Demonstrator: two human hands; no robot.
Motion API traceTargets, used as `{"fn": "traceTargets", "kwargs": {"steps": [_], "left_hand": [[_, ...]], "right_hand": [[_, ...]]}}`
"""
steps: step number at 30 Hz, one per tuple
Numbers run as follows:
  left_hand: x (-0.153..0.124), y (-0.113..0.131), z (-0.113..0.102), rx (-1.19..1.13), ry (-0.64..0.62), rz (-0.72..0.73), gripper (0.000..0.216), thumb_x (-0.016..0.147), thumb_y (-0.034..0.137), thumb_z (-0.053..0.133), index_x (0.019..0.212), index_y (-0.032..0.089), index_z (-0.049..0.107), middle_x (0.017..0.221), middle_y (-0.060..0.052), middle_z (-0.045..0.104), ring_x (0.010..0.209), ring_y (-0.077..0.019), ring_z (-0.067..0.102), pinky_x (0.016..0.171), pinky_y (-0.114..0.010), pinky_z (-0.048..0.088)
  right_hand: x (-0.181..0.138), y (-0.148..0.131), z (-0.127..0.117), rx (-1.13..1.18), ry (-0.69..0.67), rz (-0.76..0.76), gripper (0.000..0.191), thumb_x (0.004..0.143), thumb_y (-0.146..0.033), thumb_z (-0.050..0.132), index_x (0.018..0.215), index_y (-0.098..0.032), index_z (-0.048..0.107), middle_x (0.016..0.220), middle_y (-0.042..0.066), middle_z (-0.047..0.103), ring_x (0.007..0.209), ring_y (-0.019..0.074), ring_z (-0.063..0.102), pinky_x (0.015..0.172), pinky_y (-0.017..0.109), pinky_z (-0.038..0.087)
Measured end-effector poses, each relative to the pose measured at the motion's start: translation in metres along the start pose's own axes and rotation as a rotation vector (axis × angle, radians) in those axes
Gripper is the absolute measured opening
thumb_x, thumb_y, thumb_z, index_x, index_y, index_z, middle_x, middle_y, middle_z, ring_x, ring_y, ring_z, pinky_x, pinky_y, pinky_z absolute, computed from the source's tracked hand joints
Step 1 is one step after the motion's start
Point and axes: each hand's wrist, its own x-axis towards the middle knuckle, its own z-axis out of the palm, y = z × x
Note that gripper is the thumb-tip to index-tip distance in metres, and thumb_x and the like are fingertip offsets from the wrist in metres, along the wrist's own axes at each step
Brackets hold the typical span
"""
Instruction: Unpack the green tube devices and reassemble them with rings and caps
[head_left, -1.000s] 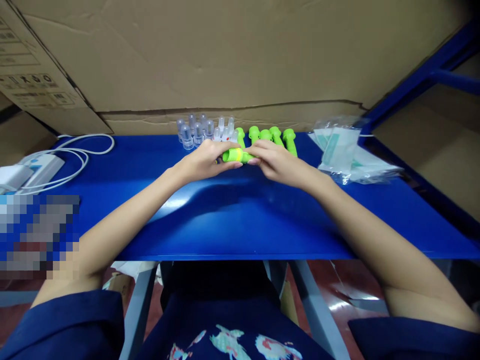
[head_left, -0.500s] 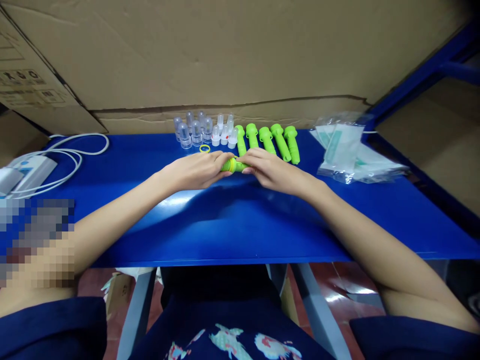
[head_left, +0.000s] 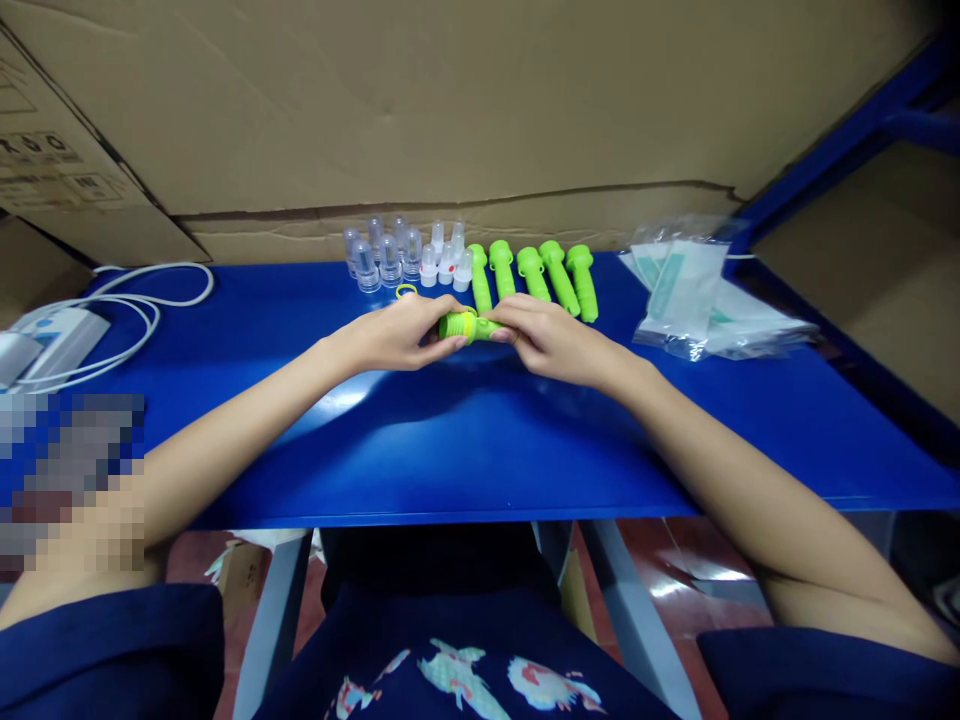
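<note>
A green flashlight body (head_left: 486, 328) with a ribbed, threaded end lies level between my hands, above the blue table. Around it, near the thread, sits a yellow ring (head_left: 469, 325). My left hand (head_left: 401, 332) pinches the ribbed end with thumb and fingers. The narrower end is gripped by my right hand (head_left: 544, 338), whose fingers cover part of it. Just behind my left hand a loose yellow ring (head_left: 406, 291) rests on the table, partly hidden.
Several clear plastic caps (head_left: 389, 258) and small white-based bulbs (head_left: 447, 265) stand at the back. Beside them lie several green flashlight bodies (head_left: 530, 272). Clear bags with white sheets (head_left: 694, 290) are at right. A white cable (head_left: 154, 320) and power strip (head_left: 71, 340) lie left.
My left hand's fingers have shifted back a little along the flashlight body, so more of the ribbed end and yellow ring shows. The view has tilted slightly.
</note>
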Motion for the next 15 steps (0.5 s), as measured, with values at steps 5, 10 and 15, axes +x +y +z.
{"fn": "traceTargets", "kwargs": {"steps": [5,10,15], "left_hand": [[-0.006,-0.002,-0.001,-0.146,0.003,-0.003,0.047,0.1,0.054,0.056,0.112,0.011,0.071,0.078,-0.005,0.074,0.065,-0.0148,0.064,0.07,-0.028,0.044],[-0.008,0.006,-0.002,-0.285,-0.082,-0.002,0.042,0.101,0.054,0.053,0.094,0.016,0.069,0.07,-0.002,0.076,0.06,-0.0138,0.067,0.062,-0.026,0.043],[-0.006,0.01,-0.002,-0.258,-0.039,-0.034,0.044,0.099,0.055,0.051,0.081,0.017,0.062,0.063,-0.002,0.071,0.055,-0.0127,0.062,0.06,-0.027,0.04]], "right_hand": [[0.001,-0.006,0.001,0.044,-0.008,0.016,0.035,0.107,-0.026,0.036,0.113,-0.014,0.068,0.1,0.015,0.07,0.088,0.0235,0.061,0.078,0.034,0.045],[0.002,-0.015,0.003,-0.009,-0.038,0.062,0.047,0.112,-0.043,0.029,0.091,-0.017,0.062,0.085,0.01,0.067,0.077,0.02,0.057,0.072,0.032,0.039],[0.003,-0.019,0.006,-0.099,-0.026,0.1,0.055,0.112,-0.05,0.024,0.089,-0.018,0.061,0.082,0.01,0.065,0.077,0.0204,0.057,0.069,0.032,0.035]]}}
